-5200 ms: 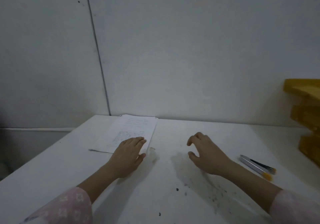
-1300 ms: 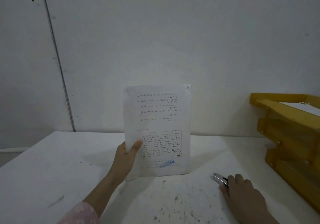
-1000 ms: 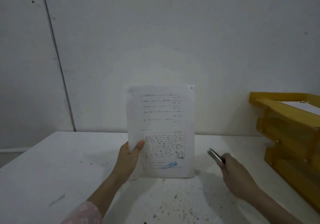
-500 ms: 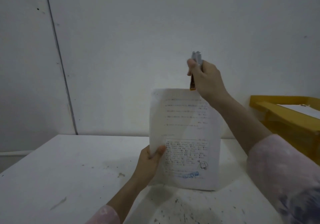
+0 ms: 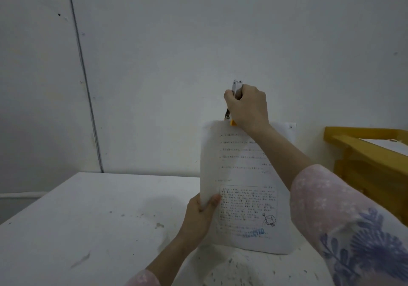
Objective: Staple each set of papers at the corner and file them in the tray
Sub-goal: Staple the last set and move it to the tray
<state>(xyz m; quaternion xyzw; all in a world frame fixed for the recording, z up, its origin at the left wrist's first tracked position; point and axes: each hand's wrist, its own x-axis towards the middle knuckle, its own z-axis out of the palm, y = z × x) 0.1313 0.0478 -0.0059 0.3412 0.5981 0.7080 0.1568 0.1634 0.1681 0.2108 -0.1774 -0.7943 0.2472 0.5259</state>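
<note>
A set of printed papers (image 5: pixel 238 175) stands upright above the white table, its bottom edge near the tabletop. My left hand (image 5: pixel 198 217) grips the sheets at their lower left edge. My right hand (image 5: pixel 247 106) is closed around a silver stapler (image 5: pixel 236 89) with an orange end, held nose-down on the papers' top edge, left of the middle. My right forearm crosses in front of the upper right of the page. The yellow stacked tray (image 5: pixel 364 151) stands at the right.
A sheet of paper (image 5: pixel 384 145) lies in the tray's top tier. The white table (image 5: pixel 88 215) is stained and speckled. A plain white wall rises just behind it, with a vertical seam at the left.
My right hand picked the stapler off the table, raised it and brought it down onto the papers' top edge. The papers shifted slightly to the right in my left hand.
</note>
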